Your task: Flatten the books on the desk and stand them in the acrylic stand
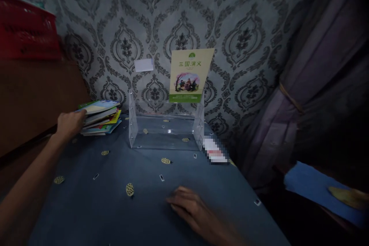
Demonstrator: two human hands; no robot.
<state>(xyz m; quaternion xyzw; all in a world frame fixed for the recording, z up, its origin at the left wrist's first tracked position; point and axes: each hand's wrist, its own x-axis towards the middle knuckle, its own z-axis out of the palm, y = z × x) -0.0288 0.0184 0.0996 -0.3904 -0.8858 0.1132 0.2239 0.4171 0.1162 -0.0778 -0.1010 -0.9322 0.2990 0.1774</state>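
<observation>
My left hand (71,122) is at the left edge of a stack of books (100,123), its fingers closed on the edge of the top book (102,105). The far fingertips are partly hidden. My right hand (187,205) rests on the cloth near the front, loosely bent with the thumb a little apart, holding nothing. Ahead of both hands stands a clear acrylic rack (167,126) with stepped tiers. One cream and green book (188,77) with Chinese characters and a picture of figures stands upright at the rack's upper right.
A dark blue tablecloth (115,215) with a yellow print covers the table. Right of the rack lies a blurred-out white and red item (215,152). A red box (29,29) sits on brown furniture (43,92) at left. A tied curtain (276,123) hangs at right, above a blue cloth (314,188).
</observation>
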